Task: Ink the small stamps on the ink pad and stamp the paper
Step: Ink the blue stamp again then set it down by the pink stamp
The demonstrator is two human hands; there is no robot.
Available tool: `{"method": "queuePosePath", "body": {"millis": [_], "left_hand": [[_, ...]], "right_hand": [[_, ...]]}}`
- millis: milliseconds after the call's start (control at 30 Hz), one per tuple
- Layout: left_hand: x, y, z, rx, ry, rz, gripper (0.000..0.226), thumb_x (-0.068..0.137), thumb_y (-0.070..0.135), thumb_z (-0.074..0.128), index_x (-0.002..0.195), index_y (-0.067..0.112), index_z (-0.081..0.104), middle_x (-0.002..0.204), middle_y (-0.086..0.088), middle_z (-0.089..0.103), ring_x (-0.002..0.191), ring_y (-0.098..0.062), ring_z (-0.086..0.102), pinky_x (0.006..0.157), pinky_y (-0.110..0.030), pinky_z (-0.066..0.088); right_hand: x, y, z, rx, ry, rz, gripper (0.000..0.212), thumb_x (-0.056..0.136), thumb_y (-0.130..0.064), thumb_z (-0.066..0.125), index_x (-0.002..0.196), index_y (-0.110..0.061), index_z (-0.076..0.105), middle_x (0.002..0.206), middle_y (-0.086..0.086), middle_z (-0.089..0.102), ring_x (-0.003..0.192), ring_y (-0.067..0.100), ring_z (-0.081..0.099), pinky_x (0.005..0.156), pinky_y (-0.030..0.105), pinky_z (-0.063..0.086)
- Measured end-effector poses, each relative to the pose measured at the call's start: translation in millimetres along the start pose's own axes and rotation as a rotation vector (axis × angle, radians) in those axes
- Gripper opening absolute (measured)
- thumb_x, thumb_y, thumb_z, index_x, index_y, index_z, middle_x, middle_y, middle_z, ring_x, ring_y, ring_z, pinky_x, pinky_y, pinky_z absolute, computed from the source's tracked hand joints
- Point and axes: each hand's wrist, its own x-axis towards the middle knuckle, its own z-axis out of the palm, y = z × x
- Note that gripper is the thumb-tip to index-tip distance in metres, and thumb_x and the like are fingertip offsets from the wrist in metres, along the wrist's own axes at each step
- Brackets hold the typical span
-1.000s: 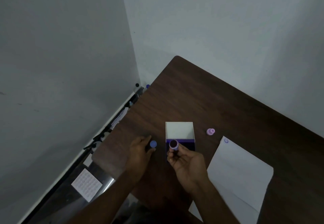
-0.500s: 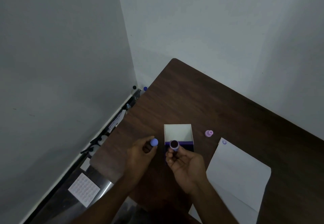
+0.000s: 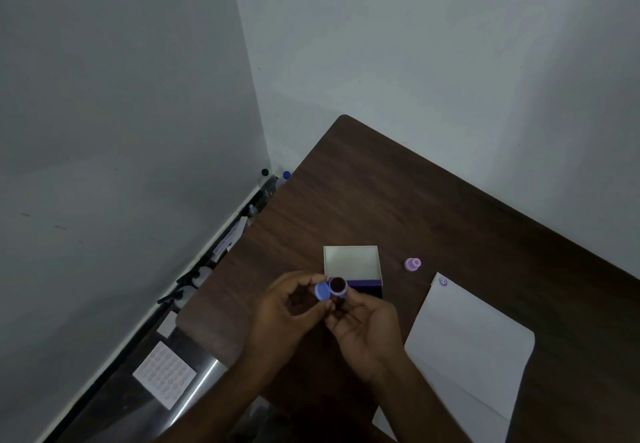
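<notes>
Head view — two hands, left hand (image 3: 291, 307) pinching blue cap (image 3: 322, 291), right hand (image 3: 363, 325) pinching stamp (image 3: 337, 286).

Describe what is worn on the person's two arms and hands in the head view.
Nothing visible is worn: the left hand and right hand are bare, without rings, watches or gloves, and both forearms are uncovered to the frame's lower edge, with no sleeve in view.

You are in a plain room corner, likely an office: 2 bare grey walls (image 3: 415, 44) meet behind the dark wooden surface (image 3: 381, 200), bottles (image 3: 275, 177) on the floor beside it.
</notes>
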Motion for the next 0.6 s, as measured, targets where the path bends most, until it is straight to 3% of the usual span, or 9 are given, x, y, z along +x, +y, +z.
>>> {"method": "queuePosePath", "body": {"millis": [233,400,500,600], "left_hand": [[2.0,7.3,-3.5,-0.033,-0.032,0.003,0.038,0.074,0.033,0.075,0.107,0.045,0.064,0.108,0.025,0.066,0.101,0.006,0.063,0.082,-0.005,0.047],[2.9,15.2,-3.1,0.089,-0.037,0.045,0.04,0.075,0.035,0.072,0.1,0.063,0.057,0.107,0.039,0.058,0.102,0.015,0.055,0.081,0.004,0.039],[2.4,11.3,-2.2,0.187,-0.033,0.107,0.034,0.077,0.03,0.071,0.108,0.042,0.065,0.098,0.034,0.06,0.098,0.021,0.053,0.079,0.008,0.035],[5.5,9.4,1.9,0.373,-0.046,0.141,0.033,0.08,0.021,0.072,0.112,0.015,0.068,0.105,0.009,0.065,0.082,0.018,0.05,0.081,0.009,0.031]], "right_hand": [[1.9,1.7,1.8,-0.132,-0.05,-0.059,0.033,0.066,-0.011,0.068,0.097,0.0,0.072,0.111,0.022,0.068,0.101,0.032,0.067,0.07,0.036,0.057],[7.3,2.2,-2.4,-0.082,-0.082,-0.06,0.034,0.078,-0.009,0.057,0.108,0.004,0.066,0.115,0.025,0.065,0.101,0.032,0.066,0.076,0.038,0.057],[9.3,2.8,-2.2,-0.152,-0.054,-0.071,0.033,0.082,-0.011,0.056,0.109,0.003,0.065,0.115,0.024,0.065,0.102,0.033,0.063,0.085,0.039,0.053],[9.0,2.3,0.4,-0.267,0.006,-0.114,0.027,0.087,-0.011,0.054,0.108,-0.001,0.068,0.111,0.021,0.068,0.097,0.03,0.062,0.084,0.04,0.05]]}}
